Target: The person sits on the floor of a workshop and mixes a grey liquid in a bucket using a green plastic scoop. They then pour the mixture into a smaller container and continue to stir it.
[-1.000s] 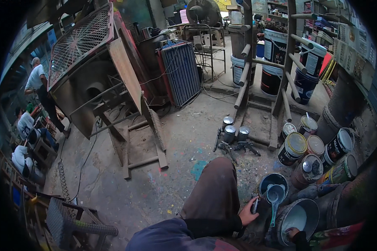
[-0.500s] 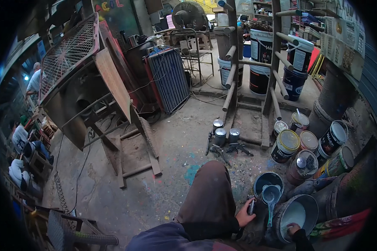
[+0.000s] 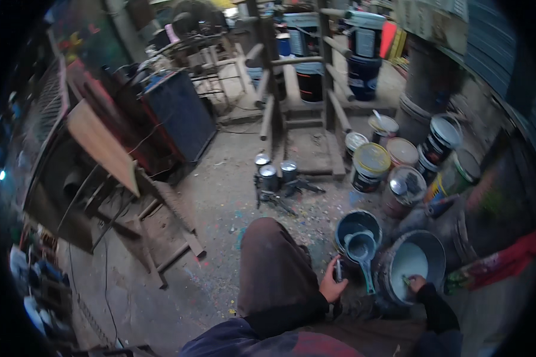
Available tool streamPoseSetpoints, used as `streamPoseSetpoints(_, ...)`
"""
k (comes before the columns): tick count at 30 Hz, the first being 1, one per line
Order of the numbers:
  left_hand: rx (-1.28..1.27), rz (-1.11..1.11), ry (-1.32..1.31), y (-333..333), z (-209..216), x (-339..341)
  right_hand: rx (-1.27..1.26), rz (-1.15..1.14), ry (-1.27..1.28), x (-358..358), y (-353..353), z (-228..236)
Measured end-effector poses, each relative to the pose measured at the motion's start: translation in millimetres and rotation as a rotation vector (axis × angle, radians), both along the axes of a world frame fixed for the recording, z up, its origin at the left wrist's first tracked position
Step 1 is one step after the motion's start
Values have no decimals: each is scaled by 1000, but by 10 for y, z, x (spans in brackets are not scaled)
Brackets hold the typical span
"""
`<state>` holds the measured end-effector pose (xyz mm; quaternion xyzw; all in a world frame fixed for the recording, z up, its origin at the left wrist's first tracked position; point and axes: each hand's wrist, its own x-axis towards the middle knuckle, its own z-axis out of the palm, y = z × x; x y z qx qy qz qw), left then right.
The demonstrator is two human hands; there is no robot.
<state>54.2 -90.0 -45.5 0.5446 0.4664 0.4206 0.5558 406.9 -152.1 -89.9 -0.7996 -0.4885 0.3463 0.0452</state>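
Note:
My left hand (image 3: 332, 287) is closed round a small, dark metallic piece (image 3: 339, 271) whose kind I cannot make out, beside my bent knee. My right hand (image 3: 418, 282) reaches over the near rim of a large grey bucket (image 3: 442, 262) with pale, milky liquid (image 3: 412, 260) in it. Its fingers pinch a small greenish thing (image 3: 405, 279) just above the liquid; blur hides what it is. Between the hands, a blue-green long-handled dipper (image 3: 368, 275) lies across a smaller dark bucket (image 3: 341, 225), its handle pointing towards me.
Several paint cans (image 3: 370, 162) stand beyond the buckets. Ahead on the paint-spotted floor are spray guns (image 3: 274, 193) with metal cups. A wooden rack (image 3: 330, 77) rises behind them, and a framed stand (image 3: 155, 250) is at left. Red cloth (image 3: 500, 262) hangs at right.
My view has swung to the right, so the scene sits further left. A greenish thing now shows in my right fingers at the bucket. My left hand keeps its grip.

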Motion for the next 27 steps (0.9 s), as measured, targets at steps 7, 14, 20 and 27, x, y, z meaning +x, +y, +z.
streamPoseSetpoints(7, -211, -19, -175, 60, 0, 101, 155, -206, -54, 553, -121, -138)
streamPoseSetpoints(14, -190, -98, -176, 73, 141, 155, 340, -305, -155, 479, -504, 338)
streamPoseSetpoints(20, -212, -92, -181, 55, 209, 223, 263, -208, -187, 305, -414, 399)
streamPoseSetpoints(27, -53, -80, -116, 101, -312, 97, -97, 247, -146, 87, -214, -35)
